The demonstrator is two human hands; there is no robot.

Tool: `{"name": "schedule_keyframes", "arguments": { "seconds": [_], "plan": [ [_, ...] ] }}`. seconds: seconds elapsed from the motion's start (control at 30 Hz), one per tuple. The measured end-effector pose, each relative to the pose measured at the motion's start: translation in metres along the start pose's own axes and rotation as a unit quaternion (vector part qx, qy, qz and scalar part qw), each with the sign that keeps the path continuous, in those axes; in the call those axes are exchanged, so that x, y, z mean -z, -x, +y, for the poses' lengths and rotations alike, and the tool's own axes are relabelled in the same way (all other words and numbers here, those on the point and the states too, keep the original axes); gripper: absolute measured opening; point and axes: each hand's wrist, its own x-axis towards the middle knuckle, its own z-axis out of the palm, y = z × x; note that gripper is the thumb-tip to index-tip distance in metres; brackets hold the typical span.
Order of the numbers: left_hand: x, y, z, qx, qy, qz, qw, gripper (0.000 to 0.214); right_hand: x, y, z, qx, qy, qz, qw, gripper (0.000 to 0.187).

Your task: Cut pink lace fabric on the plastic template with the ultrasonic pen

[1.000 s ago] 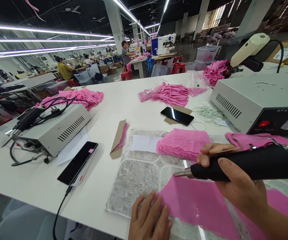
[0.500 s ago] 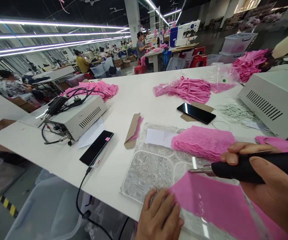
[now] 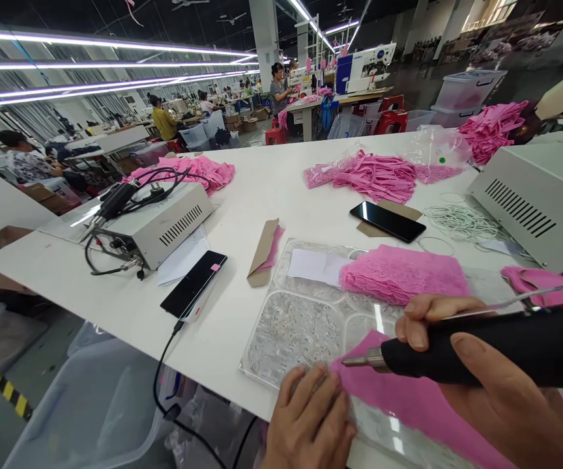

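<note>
In my right hand [image 3: 487, 365] is a black handheld ultrasonic welder [image 3: 438, 355] with a pointed metal tip; the fingers and thumb wrap round its handle. That tip rests at or just above the left corner of a pink fabric piece [image 3: 384, 384]. Beside the same corner, my left hand [image 3: 311, 413] lies with fingers stretched out, pressing on the cloth's edge and the clear plastic tray [image 3: 257, 352] beneath. A stack of pink fabric pieces [image 3: 403, 273] sits on the tray's far part, next to a white paper slip [image 3: 315, 267]. My right hand hides part of the cloth.
A black phone [image 3: 388, 221] lies on cardboard near loose rubber bands [image 3: 460, 223]. Vented grey boxes stand left [image 3: 164, 225] and right [image 3: 535, 195]. Pink straps [image 3: 379, 176] lie farther back. Left are another phone [image 3: 193, 283] and a folded cardboard piece [image 3: 264, 251]. Co-workers sit beyond.
My right hand has brought the welder left and down, from the cloth's upper edge to its left corner. My left hand stays nearly in place.
</note>
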Motion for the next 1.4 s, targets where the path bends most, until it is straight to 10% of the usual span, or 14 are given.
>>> {"name": "schedule_keyframes", "arguments": {
  "seconds": [0.73, 1.13, 1.4],
  "plan": [
    [-0.005, 0.003, -0.003, -0.009, 0.020, 0.020, 1.000, 0.019, -0.009, 0.003, 0.007, 0.048, -0.007, -0.081, 0.996, 0.011],
    [-0.010, 0.011, -0.006, -0.033, 0.018, 0.040, 0.999, 0.018, 0.018, -0.019, -0.015, -0.089, -0.079, 0.179, 0.977, 0.025],
    [-0.007, 0.006, 0.000, -0.033, 0.023, 0.045, 0.998, 0.017, 0.027, -0.010, 0.003, -0.095, -0.079, 0.143, 0.982, 0.022]
  ]
}}
